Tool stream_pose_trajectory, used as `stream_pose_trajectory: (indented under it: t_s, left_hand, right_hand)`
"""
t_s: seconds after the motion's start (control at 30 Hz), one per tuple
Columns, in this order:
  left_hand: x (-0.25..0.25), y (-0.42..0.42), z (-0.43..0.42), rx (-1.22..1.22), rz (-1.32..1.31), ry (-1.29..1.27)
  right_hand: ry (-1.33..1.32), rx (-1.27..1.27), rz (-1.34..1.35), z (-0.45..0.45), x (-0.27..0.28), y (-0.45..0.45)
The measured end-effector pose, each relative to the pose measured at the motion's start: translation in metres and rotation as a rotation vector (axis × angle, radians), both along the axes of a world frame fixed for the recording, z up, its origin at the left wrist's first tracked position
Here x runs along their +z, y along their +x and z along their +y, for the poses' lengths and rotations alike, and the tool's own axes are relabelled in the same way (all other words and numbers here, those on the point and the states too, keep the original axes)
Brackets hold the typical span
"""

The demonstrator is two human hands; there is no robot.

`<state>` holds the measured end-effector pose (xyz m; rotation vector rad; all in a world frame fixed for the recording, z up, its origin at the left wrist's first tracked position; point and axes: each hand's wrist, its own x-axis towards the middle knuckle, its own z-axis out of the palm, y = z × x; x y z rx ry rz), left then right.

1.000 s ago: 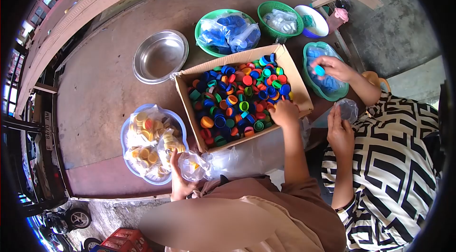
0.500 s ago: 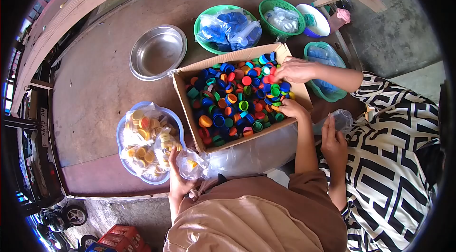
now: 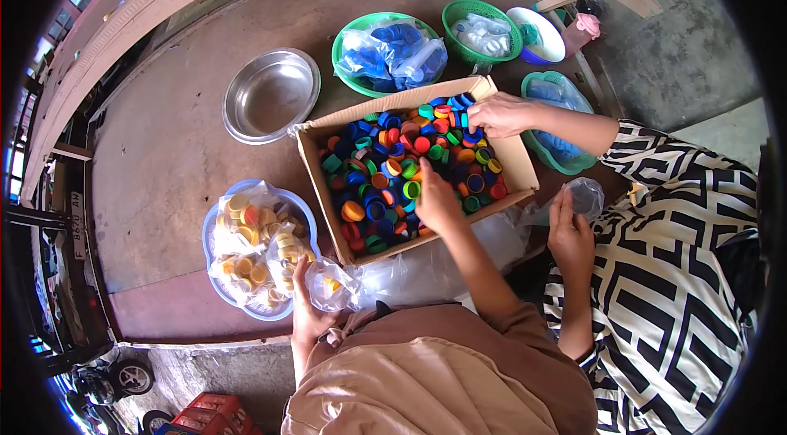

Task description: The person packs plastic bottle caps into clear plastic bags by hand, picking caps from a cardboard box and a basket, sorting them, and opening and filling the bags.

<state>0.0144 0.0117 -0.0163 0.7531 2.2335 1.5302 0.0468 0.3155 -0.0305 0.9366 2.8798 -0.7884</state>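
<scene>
A cardboard box (image 3: 525,166) on the table holds many loose bottle caps (image 3: 379,181) in blue, red, green and orange. Over the middle of these caps is my right hand (image 3: 439,200), its index finger stretched out and fingertips among the caps; no cap shows clearly in its grasp. My left hand (image 3: 308,304) is closed on the edge of a clear plastic bag (image 3: 331,286) with a few yellow caps inside. Beside it stands a pale blue basket (image 3: 212,271) with bagged yellow and white caps (image 3: 251,238).
A co-worker's hand (image 3: 502,115) reaches into the box's far right corner; their other hand (image 3: 571,238) holds a clear bag (image 3: 584,198). Behind the box are a steel bowl (image 3: 271,95), a green basin (image 3: 338,53) with bagged blue caps, a green basket (image 3: 516,40) and a teal basin (image 3: 574,164).
My right hand has moved left, from the box's right side to the middle of the caps. The co-worker's reaching hand has shifted slightly. My left hand stays on the bag.
</scene>
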Motion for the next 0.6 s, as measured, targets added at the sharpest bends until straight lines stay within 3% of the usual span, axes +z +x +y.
stream_pose_trajectory:
  t_s: [0.07, 0.17, 0.27, 0.33, 0.4, 0.43, 0.47, 0.53, 0.6]
  left_hand:
    - [-0.001, 0.0, -0.001, 0.008, -0.009, -0.02]
    - [0.004, 0.0, 0.0, 0.018, -0.032, -0.003]
    - [0.003, -0.001, -0.001, 0.01, -0.029, -0.011]
    - [0.002, -0.002, -0.001, 0.012, -0.032, -0.003]
    - [0.001, -0.002, -0.002, 0.011, -0.016, -0.009]
    - [0.001, -0.002, -0.003, 0.006, 0.003, -0.017]
    - [0.0, -0.003, -0.002, 0.003, 0.022, -0.023]
    - [-0.001, -0.002, -0.001, 0.009, -0.01, -0.016]
    - [-0.002, -0.003, 0.0, 0.005, -0.004, -0.012]
  right_hand:
    - [0.007, 0.052, -0.044, -0.014, 0.021, -0.01]
    - [-0.043, 0.173, 0.406, -0.015, 0.012, -0.005]
    - [-0.076, 0.172, 0.464, -0.001, 0.02, 0.004]
    - [0.084, 0.062, 0.297, 0.022, 0.019, 0.017]
    - [0.221, -0.104, -0.092, 0.052, 0.007, 0.035]
    - [0.197, -0.215, -0.327, 0.059, 0.029, 0.036]
    - [0.359, -0.253, -0.385, 0.075, 0.012, 0.044]
    - [0.189, -0.321, -0.235, 0.101, -0.005, 0.053]
    - [0.164, -0.391, -0.278, 0.11, -0.018, 0.04]
